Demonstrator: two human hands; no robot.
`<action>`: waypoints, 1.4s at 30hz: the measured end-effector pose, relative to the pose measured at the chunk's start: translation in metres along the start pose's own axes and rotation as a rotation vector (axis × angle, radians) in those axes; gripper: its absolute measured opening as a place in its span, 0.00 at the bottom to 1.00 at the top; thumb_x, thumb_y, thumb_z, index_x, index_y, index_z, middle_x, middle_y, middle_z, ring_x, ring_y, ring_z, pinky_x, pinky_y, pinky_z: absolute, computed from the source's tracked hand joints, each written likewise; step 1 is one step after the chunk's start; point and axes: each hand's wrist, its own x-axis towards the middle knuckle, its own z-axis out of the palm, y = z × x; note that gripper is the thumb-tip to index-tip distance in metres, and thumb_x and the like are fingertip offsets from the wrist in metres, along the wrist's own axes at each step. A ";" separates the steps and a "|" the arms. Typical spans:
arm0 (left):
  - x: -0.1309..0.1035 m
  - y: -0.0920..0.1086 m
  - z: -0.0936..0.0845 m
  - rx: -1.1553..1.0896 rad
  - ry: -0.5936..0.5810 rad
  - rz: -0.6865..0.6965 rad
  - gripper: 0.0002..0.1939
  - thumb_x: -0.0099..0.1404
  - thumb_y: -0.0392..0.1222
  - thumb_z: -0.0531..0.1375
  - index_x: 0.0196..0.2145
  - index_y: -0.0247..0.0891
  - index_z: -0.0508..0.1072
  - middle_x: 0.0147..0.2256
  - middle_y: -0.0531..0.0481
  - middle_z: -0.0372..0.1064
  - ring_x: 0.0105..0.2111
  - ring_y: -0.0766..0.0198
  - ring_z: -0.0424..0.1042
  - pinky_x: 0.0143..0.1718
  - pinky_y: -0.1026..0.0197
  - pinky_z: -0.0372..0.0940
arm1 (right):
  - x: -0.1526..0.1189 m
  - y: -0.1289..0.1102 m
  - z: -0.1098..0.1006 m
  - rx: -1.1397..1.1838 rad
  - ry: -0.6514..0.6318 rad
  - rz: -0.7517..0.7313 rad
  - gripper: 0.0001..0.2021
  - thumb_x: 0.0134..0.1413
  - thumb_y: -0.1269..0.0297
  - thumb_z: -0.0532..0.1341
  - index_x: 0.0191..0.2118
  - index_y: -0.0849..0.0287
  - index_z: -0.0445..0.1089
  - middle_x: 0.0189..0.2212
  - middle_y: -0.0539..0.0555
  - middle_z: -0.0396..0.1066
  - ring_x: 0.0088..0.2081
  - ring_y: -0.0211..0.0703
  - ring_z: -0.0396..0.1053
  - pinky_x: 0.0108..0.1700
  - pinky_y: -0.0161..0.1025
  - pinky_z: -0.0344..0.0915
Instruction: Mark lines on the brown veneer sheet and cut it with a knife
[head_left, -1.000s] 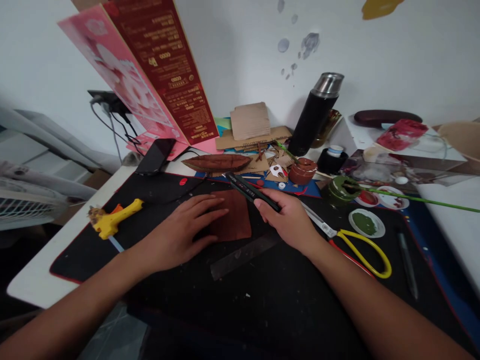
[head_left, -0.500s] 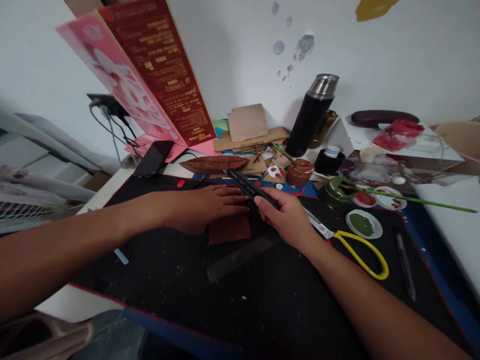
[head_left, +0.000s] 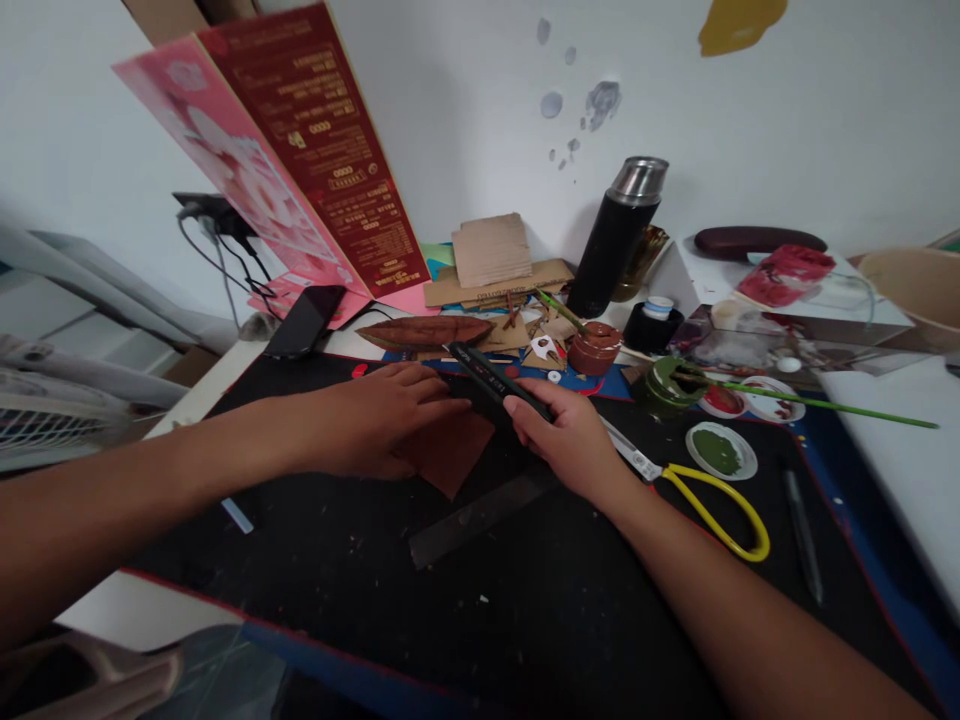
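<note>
My right hand (head_left: 568,432) is wrapped around a black utility knife (head_left: 491,377), which points up and to the left with its tip above the mat. My left hand (head_left: 379,418) grips a flat brown piece (head_left: 454,450), perhaps painted card, its fingers lying over the far and left part. The piece sits tilted, one corner toward me. A dark ruler (head_left: 480,515) lies just in front of it on the black mat (head_left: 360,590). Beyond the hands is a brown boat-shaped piece (head_left: 426,333).
Yellow-handled scissors (head_left: 716,510) lie beside my right forearm, with a pen (head_left: 804,540) farther right. Behind stand a brown paint jar (head_left: 596,350), a green paint jar (head_left: 671,392) with a brush across it, and a black thermos (head_left: 616,240). A phone (head_left: 306,320) rests at the left.
My left hand has shifted left, and the brown piece has turned so that a corner points toward me. The knife in my right hand has hardly moved.
</note>
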 end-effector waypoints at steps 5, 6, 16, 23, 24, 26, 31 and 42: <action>-0.026 -0.005 0.014 -0.016 0.022 -0.089 0.48 0.58 0.46 0.72 0.73 0.41 0.64 0.68 0.35 0.67 0.68 0.39 0.65 0.68 0.40 0.61 | -0.001 -0.001 -0.001 -0.010 -0.007 0.009 0.20 0.68 0.49 0.63 0.53 0.60 0.80 0.24 0.46 0.65 0.24 0.38 0.59 0.24 0.36 0.55; -0.029 -0.004 0.017 -0.006 0.041 -0.117 0.48 0.59 0.48 0.72 0.74 0.42 0.63 0.67 0.36 0.67 0.67 0.38 0.65 0.67 0.39 0.61 | -0.001 -0.002 -0.001 -0.013 -0.010 0.014 0.20 0.68 0.49 0.63 0.52 0.60 0.80 0.24 0.46 0.65 0.24 0.38 0.58 0.24 0.36 0.54; -0.033 0.034 0.034 0.105 0.162 -0.400 0.43 0.70 0.67 0.64 0.70 0.35 0.69 0.50 0.35 0.76 0.55 0.39 0.71 0.64 0.38 0.62 | -0.002 -0.003 0.001 0.011 -0.026 0.052 0.20 0.67 0.46 0.63 0.49 0.59 0.79 0.23 0.45 0.63 0.22 0.36 0.54 0.24 0.36 0.50; -0.048 0.036 0.034 0.036 0.154 -0.369 0.45 0.68 0.70 0.64 0.73 0.39 0.66 0.57 0.37 0.75 0.57 0.42 0.71 0.64 0.41 0.62 | -0.002 -0.001 0.000 0.002 -0.032 0.045 0.19 0.68 0.48 0.64 0.51 0.59 0.80 0.23 0.45 0.63 0.22 0.36 0.53 0.24 0.36 0.50; -0.051 0.036 0.035 0.030 0.155 -0.374 0.44 0.69 0.68 0.64 0.73 0.39 0.66 0.58 0.37 0.74 0.58 0.42 0.70 0.64 0.41 0.62 | -0.002 -0.001 0.000 -0.001 -0.033 0.046 0.19 0.68 0.48 0.64 0.51 0.59 0.80 0.24 0.45 0.63 0.22 0.36 0.53 0.24 0.36 0.50; -0.053 0.036 0.036 0.028 0.155 -0.390 0.42 0.70 0.66 0.64 0.72 0.38 0.67 0.57 0.37 0.74 0.57 0.42 0.71 0.63 0.41 0.64 | -0.002 -0.002 0.000 -0.004 -0.034 0.046 0.19 0.68 0.49 0.64 0.51 0.59 0.80 0.24 0.45 0.64 0.22 0.36 0.54 0.24 0.36 0.49; -0.049 0.045 0.041 0.145 0.179 -0.427 0.47 0.68 0.69 0.66 0.71 0.33 0.68 0.52 0.35 0.75 0.53 0.40 0.72 0.61 0.39 0.66 | -0.003 -0.005 0.000 -0.012 -0.034 0.047 0.20 0.68 0.49 0.64 0.52 0.59 0.80 0.23 0.45 0.64 0.22 0.35 0.55 0.23 0.36 0.50; -0.054 0.075 0.045 0.077 0.373 -0.306 0.39 0.74 0.70 0.59 0.66 0.35 0.68 0.60 0.35 0.73 0.60 0.42 0.71 0.62 0.41 0.65 | -0.003 -0.001 0.001 0.007 -0.036 0.040 0.20 0.68 0.49 0.64 0.54 0.59 0.80 0.23 0.44 0.63 0.21 0.35 0.54 0.23 0.36 0.49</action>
